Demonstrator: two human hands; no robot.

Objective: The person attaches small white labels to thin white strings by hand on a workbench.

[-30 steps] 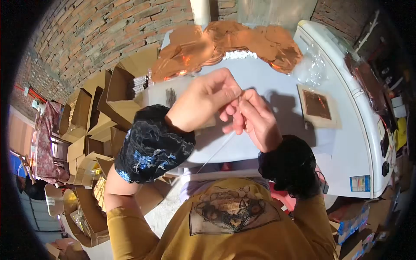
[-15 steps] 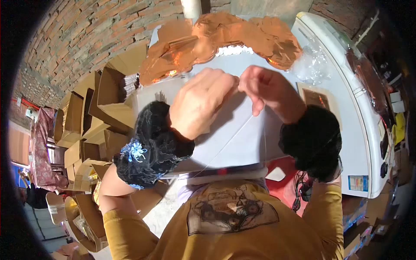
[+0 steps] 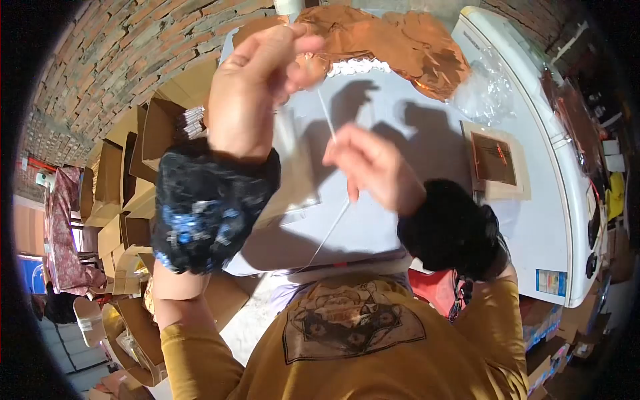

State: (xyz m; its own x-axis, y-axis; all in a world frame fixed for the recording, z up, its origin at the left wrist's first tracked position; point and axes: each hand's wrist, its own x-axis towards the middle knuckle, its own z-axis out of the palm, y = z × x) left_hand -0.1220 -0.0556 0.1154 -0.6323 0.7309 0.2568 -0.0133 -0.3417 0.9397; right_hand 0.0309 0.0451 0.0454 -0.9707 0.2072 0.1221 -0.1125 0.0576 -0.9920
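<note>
There are two hands, two dark cuffs, two visible thread stretches and one brown panel.

No text, brand or number can be read with certainty. A small printed sticker in blue, yellow and white is seen on the near right corner of the white surface, but its lettering is too small to be made out. On the front of the mustard-coloured shirt, a framed dark print is shown, and no word can be picked out in it. Blue and violet markings are carried by the packaging stacked at the lower right; these are too small and distorted to be deciphered.
</note>
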